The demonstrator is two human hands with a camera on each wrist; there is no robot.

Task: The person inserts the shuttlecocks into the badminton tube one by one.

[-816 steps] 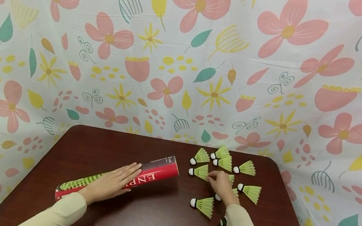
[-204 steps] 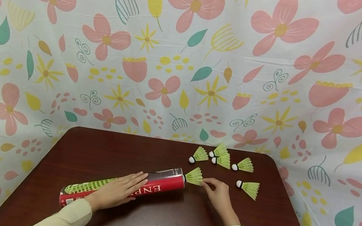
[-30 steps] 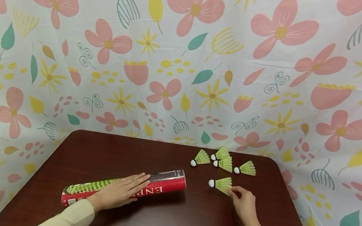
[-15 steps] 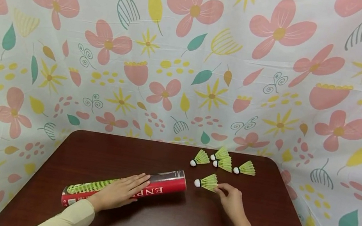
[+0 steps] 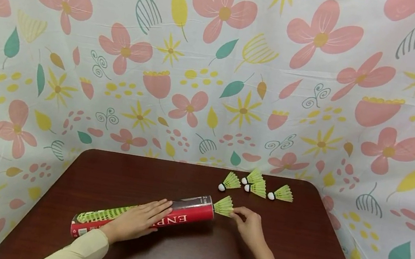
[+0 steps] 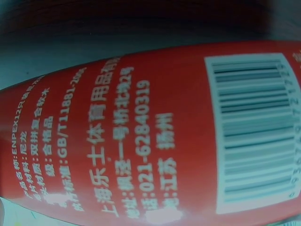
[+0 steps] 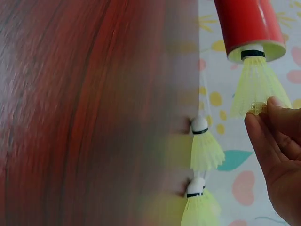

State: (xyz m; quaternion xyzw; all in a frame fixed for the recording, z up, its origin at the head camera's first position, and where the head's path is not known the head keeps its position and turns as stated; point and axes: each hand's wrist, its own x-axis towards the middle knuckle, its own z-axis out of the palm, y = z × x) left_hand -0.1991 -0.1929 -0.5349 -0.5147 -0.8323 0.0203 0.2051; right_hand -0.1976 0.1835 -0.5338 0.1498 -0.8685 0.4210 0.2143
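Observation:
A red shuttlecock tube (image 5: 189,218) with a dark panel lies slanted on the table, its open end towards the right. My left hand (image 5: 138,220) rests across the middle of it, fingers laid straight over the top and thumb along the near side. In the left wrist view the tube's red side (image 6: 188,136) fills the picture. Thumb and fingers of my right hand (image 5: 252,231) pinch the skirt edge of a yellow-green shuttlecock (image 5: 224,206). In the right wrist view its white cork is partly inside the tube mouth (image 7: 277,51), the black band at the rim.
Several more yellow shuttlecocks lie at the back right of the table, among them a left one (image 5: 229,182) and a right one (image 5: 281,193); two between them overlap. Behind the brown table (image 5: 124,168) hangs a flowered cloth (image 5: 215,81).
My right hand has carried the shuttlecock leftwards, cork first, to the tube's mouth. The left hand and tube stay put. Over the longer span, fewer shuttlecocks lie on the table.

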